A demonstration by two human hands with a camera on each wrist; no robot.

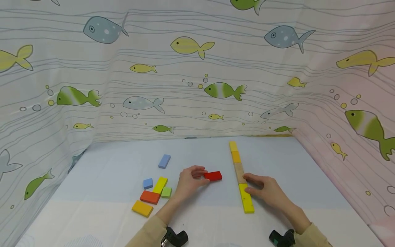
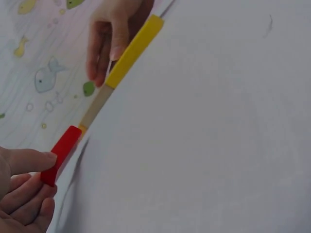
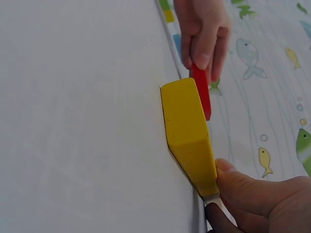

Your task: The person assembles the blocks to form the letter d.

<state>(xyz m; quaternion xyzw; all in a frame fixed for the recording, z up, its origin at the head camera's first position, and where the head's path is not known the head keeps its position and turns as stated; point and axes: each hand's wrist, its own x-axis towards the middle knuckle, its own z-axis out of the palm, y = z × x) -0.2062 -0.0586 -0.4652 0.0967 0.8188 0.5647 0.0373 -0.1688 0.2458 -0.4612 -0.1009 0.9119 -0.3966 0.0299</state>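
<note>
A red block [image 1: 213, 176] is pinched between the thumb and fingers of my left hand [image 1: 190, 182], just left of a straight row of blocks. In the left wrist view the same red block [image 2: 61, 154] shows the thumb on one face. My right hand [image 1: 266, 189] is at the row's right side, its thumb touching the near yellow block [image 1: 246, 199] and its index finger at the plain wooden block [image 1: 239, 173]. Beyond these lie an orange block [image 1: 236, 157] and a far yellow block [image 1: 232, 146], end to end.
Left of the hands lie a long blue block [image 1: 164, 161], a small blue block [image 1: 147, 183], a yellow block [image 1: 160, 185], a green block [image 1: 166, 192], an orange-red block [image 1: 150, 197] and an orange block [image 1: 142, 208]. A fish-patterned curtain [image 1: 185, 118] surrounds the white table [image 1: 105, 178].
</note>
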